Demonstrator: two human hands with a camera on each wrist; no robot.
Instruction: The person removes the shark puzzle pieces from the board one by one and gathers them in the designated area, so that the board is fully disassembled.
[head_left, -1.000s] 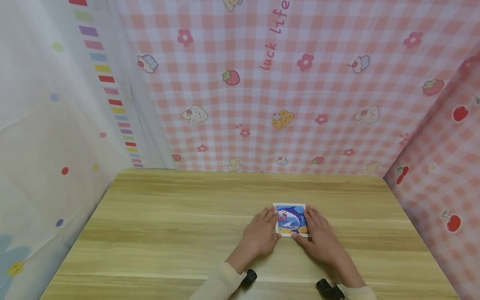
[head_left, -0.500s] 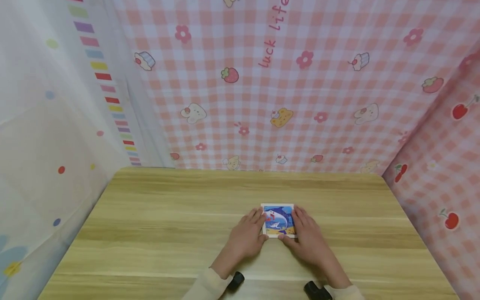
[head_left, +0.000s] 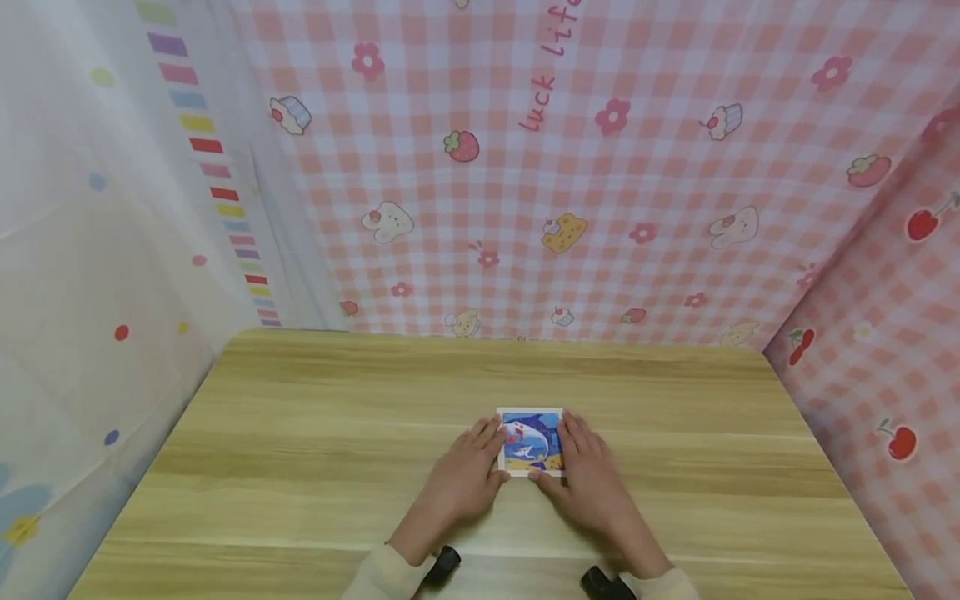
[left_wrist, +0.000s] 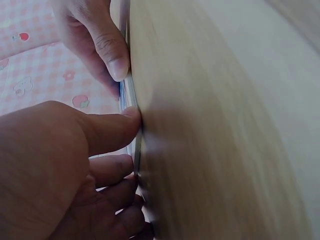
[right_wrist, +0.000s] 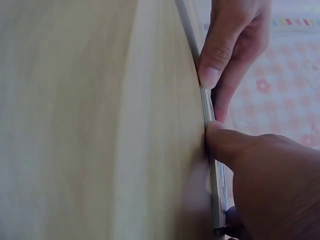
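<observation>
A small square card (head_left: 531, 442) with a blue shark picture and a white border lies flat on the wooden table (head_left: 300, 417). My left hand (head_left: 461, 479) lies along its left side and my right hand (head_left: 588, 483) along its right side, fingers fairly straight. Both thumbs touch the card's near edge. In the left wrist view my left hand (left_wrist: 50, 165) presses its thumb against the thin card edge (left_wrist: 131, 100). The right wrist view shows my right hand (right_wrist: 270, 175) with its thumb on the card edge (right_wrist: 212, 150).
Pink checked cloth (head_left: 600, 208) hangs behind and to the right of the table, and a pale dotted curtain (head_left: 90, 250) hangs on the left. Black wrist cameras (head_left: 446, 562) show at both cuffs. Bare wood stretches left and right of the card.
Both hands have slid the card leftwards across the table, keeping the same hold on its sides and near edge.
</observation>
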